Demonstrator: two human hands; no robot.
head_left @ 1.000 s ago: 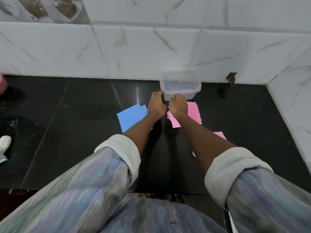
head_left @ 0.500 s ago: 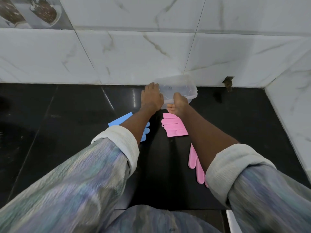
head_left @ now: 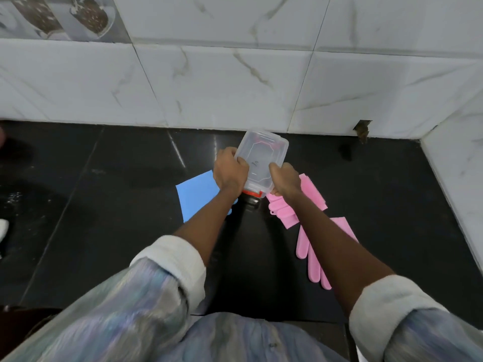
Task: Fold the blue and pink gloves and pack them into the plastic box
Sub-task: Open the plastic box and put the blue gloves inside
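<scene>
A clear plastic box (head_left: pixel 262 159) with a red clasp at its near end is tilted up off the black counter. My left hand (head_left: pixel 229 172) grips its left side and my right hand (head_left: pixel 285 178) grips its right side. A blue glove (head_left: pixel 197 195) lies flat on the counter under my left forearm, partly hidden. One pink glove (head_left: pixel 285 214) lies folded beside my right wrist, its bristled side (head_left: pixel 313 190) showing. A second pink glove (head_left: pixel 313 254) lies stretched out to the right, its fingers pointing toward me.
The black counter (head_left: pixel 117 205) ends at a white marble-tile wall (head_left: pixel 235 87) behind and another on the right (head_left: pixel 460 178). A small hole (head_left: pixel 362 130) sits in the back wall's base. A white object (head_left: pixel 3 228) shows at the left edge.
Both hands took hold of the box at the wall, lifted it and tilted it toward me. The view shifted, so more of the pink gloves shows now.
</scene>
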